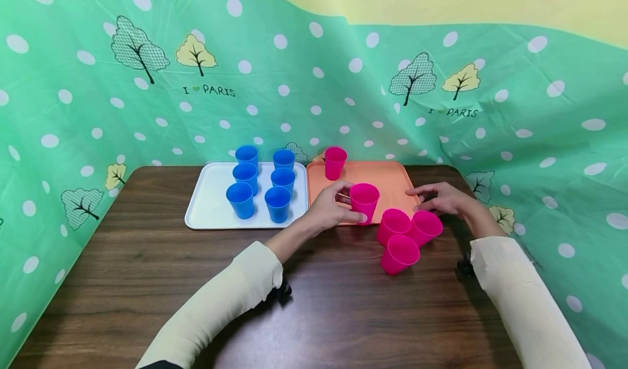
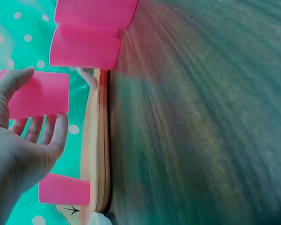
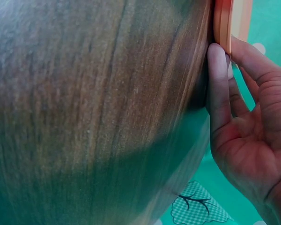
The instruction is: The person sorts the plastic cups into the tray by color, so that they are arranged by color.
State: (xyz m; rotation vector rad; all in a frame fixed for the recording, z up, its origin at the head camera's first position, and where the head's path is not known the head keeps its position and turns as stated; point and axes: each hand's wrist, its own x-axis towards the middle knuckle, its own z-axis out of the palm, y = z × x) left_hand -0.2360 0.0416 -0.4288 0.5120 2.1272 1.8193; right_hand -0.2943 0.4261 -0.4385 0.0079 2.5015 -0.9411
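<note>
My left hand (image 1: 330, 205) grips a pink cup (image 1: 364, 201) upright, thumb on the near side and fingers round the far side. In the left wrist view this cup (image 2: 42, 96) is raised off the orange tray (image 1: 392, 181). My right hand (image 1: 444, 200) pinches the tray's right edge near its front corner, with thumb and forefinger on the rim (image 3: 223, 28) in the right wrist view. Another pink cup (image 1: 336, 163) stands at the tray's back left. Three more pink cups (image 1: 399, 254) stand close together on the table, at the tray's front right.
Left of the orange tray, touching or nearly so, lies a white tray (image 1: 208, 200) with several blue cups (image 1: 278, 204) in two columns. Both trays sit at the back of the dark wooden table (image 1: 314, 314). A green dotted cloth (image 1: 304, 107) hangs behind and at both sides.
</note>
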